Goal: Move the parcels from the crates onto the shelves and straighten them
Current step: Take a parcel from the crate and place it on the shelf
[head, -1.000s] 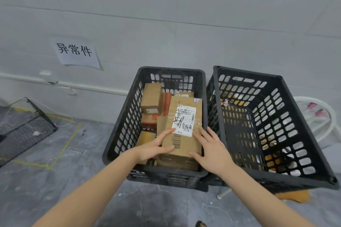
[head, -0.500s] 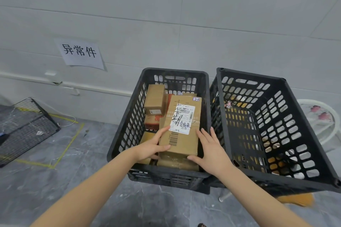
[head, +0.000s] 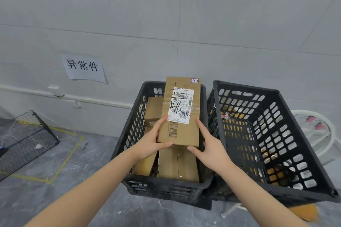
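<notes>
Clasping the parcel (head: 180, 116) by its near end, left hand (head: 149, 143) and right hand (head: 210, 146) risk it tipping onto the crate (head: 166, 185).

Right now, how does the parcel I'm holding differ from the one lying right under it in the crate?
The held parcel is held over the black crate, gripped at its near end by the left hand and right hand; the lower parcel lies inside, untouched. The held parcel bears a white, written-on shipping label and a barcode; the lower parcel shows a plain top with a seam. Both are brown cardboard.
</notes>
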`<state>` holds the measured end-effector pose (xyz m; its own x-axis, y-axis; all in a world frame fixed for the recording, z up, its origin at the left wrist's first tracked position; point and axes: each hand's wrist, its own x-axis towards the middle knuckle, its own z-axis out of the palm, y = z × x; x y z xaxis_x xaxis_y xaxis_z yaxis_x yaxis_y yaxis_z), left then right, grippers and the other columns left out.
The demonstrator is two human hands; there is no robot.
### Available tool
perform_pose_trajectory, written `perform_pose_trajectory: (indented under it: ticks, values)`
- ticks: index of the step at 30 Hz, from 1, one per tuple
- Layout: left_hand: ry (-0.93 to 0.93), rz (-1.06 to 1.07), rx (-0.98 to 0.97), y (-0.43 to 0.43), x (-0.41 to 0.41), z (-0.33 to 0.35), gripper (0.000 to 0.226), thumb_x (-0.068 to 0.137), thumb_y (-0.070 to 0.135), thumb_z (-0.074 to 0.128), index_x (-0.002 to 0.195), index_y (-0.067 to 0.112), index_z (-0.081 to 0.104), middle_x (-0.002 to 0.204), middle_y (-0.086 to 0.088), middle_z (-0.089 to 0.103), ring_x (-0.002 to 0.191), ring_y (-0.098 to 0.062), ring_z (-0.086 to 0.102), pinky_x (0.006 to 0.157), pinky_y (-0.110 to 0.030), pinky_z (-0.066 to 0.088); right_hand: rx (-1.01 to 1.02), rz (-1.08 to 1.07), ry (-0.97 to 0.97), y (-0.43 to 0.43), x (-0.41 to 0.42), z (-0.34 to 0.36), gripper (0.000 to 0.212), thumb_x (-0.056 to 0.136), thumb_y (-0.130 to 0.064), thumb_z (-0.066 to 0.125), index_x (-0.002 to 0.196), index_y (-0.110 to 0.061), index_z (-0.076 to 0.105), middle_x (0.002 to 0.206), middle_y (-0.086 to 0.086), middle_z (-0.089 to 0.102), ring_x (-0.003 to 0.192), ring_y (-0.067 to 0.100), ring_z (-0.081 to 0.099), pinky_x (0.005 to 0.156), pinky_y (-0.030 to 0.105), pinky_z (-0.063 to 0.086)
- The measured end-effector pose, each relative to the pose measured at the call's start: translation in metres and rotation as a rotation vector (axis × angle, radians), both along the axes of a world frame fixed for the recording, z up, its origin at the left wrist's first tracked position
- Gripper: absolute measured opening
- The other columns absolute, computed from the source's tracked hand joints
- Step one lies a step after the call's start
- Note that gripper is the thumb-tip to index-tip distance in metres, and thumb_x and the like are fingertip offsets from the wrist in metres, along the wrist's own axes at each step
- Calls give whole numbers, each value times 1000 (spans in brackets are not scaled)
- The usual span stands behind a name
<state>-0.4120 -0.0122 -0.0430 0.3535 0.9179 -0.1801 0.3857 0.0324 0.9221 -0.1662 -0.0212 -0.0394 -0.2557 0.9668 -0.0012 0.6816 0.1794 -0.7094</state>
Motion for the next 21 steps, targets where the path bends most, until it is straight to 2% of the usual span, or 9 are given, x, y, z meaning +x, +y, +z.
perform_pose_trajectory:
  ticks: [1,4,7,9,11,13,17,19,21]
  values:
    - [-14,9,45,3,5,12,94,88,27,74,151,52,8,148,20,40,135,-3,43,115,-37,37,23,-12,70,2,3,10,99,84,-41,72,150,-52,-1,148,-15,44,129,9,48,102,33,48]
    - [-68,33,175,14,22,46,99,85,28,78,152,51,9,150,20,41,135,-2,45,114,-39,40,125,-52,234,7,12,42,90,87,-39,70,148,-57,7,137,-39,38,122,-9,44,99,21,47]
    - [-119,19,266,19,41,76,105,81,32,82,148,62,7,145,34,39,134,0,45,114,-40,40,243,-110,265,6,27,71,80,91,-35,65,146,-59,12,126,-51,34,114,-23,42,104,17,39]
    - [-152,-3,311,18,56,92,97,78,48,79,139,73,8,144,42,33,136,0,42,115,-36,36,299,-135,271,0,38,82,78,93,-32,64,146,-57,14,135,-44,36,120,-14,47,106,21,42]
    - [-210,19,309,16,71,103,82,71,73,70,128,82,12,150,36,28,138,-7,40,117,-41,35,311,-159,305,-8,52,86,76,94,-29,63,147,-57,16,150,-26,35,129,-4,46,108,30,44]
    - [-219,28,326,15,84,108,75,67,85,60,125,85,13,153,25,25,137,-8,38,116,-44,35,303,-190,340,-18,65,87,75,94,-29,62,145,-60,17,152,-19,37,129,-1,48,105,36,47]
    - [-113,-71,450,8,114,112,80,70,89,47,135,74,2,151,32,11,143,3,15,118,-33,16,307,-248,390,-41,82,84,73,95,-27,61,144,-61,18,145,-22,45,126,0,52,107,35,45]
    - [-142,-130,417,7,128,108,80,74,86,50,136,76,2,155,34,3,148,0,10,124,-42,13,310,-282,381,-53,95,84,73,96,-27,61,143,-62,18,144,-25,45,126,-1,51,109,34,43]
    - [-142,-173,378,7,139,103,84,74,84,55,137,76,0,161,29,-3,152,-7,7,124,-50,14,316,-299,357,-62,112,85,72,96,-29,60,142,-65,17,146,-27,41,130,-2,46,111,31,40]
